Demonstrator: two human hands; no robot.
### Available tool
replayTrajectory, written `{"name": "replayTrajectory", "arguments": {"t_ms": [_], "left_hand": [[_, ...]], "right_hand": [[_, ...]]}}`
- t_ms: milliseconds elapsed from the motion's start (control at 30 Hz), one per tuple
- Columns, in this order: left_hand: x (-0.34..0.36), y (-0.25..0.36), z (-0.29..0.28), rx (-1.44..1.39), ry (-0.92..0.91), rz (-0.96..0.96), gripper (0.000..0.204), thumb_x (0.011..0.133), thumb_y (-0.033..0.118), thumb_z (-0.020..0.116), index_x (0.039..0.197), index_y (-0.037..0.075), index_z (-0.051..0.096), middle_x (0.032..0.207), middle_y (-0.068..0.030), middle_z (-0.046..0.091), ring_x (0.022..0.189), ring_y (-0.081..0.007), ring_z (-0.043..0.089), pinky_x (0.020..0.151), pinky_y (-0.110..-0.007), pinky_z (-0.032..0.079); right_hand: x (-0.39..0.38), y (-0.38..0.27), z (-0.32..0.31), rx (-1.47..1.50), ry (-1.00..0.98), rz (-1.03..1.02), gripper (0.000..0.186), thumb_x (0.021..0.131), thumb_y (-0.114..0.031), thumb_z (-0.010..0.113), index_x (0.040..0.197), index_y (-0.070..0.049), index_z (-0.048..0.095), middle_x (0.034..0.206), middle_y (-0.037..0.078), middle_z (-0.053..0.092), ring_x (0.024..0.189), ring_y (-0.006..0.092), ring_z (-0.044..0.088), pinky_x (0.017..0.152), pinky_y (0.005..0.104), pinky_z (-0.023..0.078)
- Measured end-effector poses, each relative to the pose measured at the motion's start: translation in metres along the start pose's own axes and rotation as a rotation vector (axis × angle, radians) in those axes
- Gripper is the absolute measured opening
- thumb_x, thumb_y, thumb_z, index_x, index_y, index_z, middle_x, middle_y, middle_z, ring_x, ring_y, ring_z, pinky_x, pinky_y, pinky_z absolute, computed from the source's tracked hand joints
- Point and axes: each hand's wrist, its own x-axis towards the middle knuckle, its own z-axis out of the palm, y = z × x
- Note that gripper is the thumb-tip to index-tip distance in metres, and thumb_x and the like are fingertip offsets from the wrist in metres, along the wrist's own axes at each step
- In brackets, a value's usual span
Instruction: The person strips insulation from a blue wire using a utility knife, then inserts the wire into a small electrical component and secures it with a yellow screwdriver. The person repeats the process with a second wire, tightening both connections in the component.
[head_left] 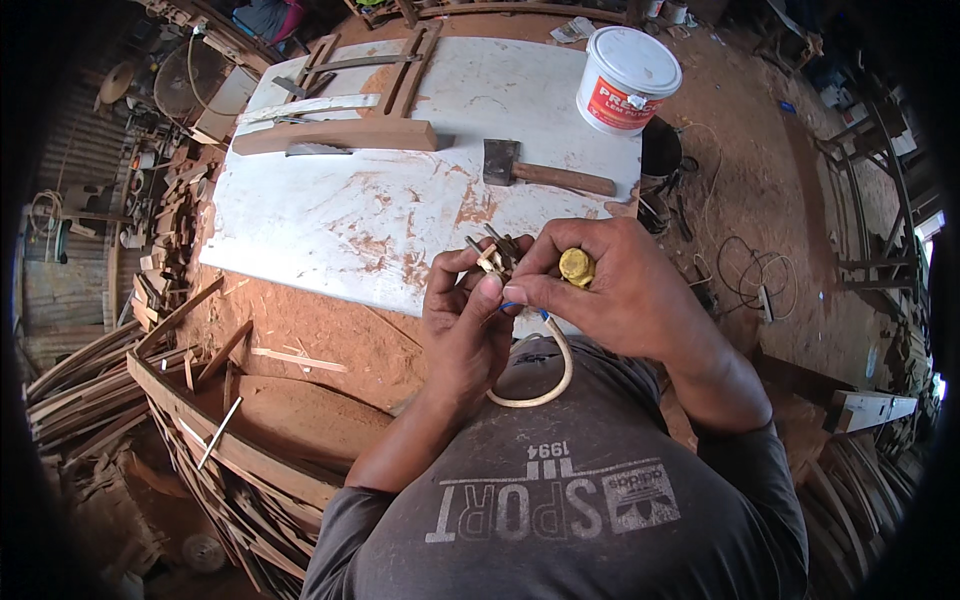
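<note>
Both hands [540, 290] raised, pinching plug [495, 255]

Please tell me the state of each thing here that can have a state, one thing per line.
White plastic bucket: upright, lid on.
Hammer: lying flat on the white board, untouched.
White cable: bent in a loop, hanging below the hands.
Left hand: pinching small pins.
Right hand: gripping a yellow-handled tool.

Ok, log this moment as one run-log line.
left hand: pinching small wooden pieces | right hand: holding yellow-handled tool, blue wire at fingertips | white table: hammer, white tub
</note>
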Motion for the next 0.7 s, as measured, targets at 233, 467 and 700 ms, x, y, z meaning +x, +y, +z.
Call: {"name": "replayTrajectory", "arguments": {"t_ms": [233, 467, 700], "left_hand": [[-0.002, 0.000, -0.003, 0.004, 0.015, -0.025, 0.031, 0.098, -0.002, 0.061, 0.124, 0.011, 0.054, 0.135, -0.0112, 0.060, 0.133, -0.0364, 0.055, 0.105, -0.046, 0.054], [0.000, 0.004, 0.011, 0.182, 0.094, -0.042, 0.026, 0.100, 0.006, 0.061, 0.124, 0.009, 0.051, 0.120, -0.0144, 0.064, 0.106, -0.0213, 0.064, 0.086, -0.035, 0.055], [0.008, -0.003, -0.007, 0.150, 0.262, 0.010, 0.028, 0.100, 0.005, 0.060, 0.125, 0.002, 0.050, 0.125, -0.0255, 0.064, 0.109, -0.0289, 0.068, 0.089, -0.037, 0.061]], "right_hand": [[-0.001, 0.006, 0.000, 0.049, -0.011, -0.002, 0.025, 0.087, -0.024, 0.078, 0.091, 0.000, 0.074, 0.081, 0.016, 0.073, 0.075, 0.0223, 0.071, 0.070, 0.0355, 0.053], [-0.004, 0.017, 0.006, 0.038, 0.055, -0.004, 0.025, 0.089, -0.024, 0.077, 0.092, 0.000, 0.072, 0.082, 0.015, 0.074, 0.073, 0.0217, 0.072, 0.068, 0.0337, 0.053], [0.006, 0.024, 0.012, -0.043, 0.172, -0.009, 0.025, 0.093, -0.024, 0.075, 0.094, 0.000, 0.071, 0.080, 0.011, 0.072, 0.075, 0.0135, 0.068, 0.069, 0.0295, 0.052]]}}
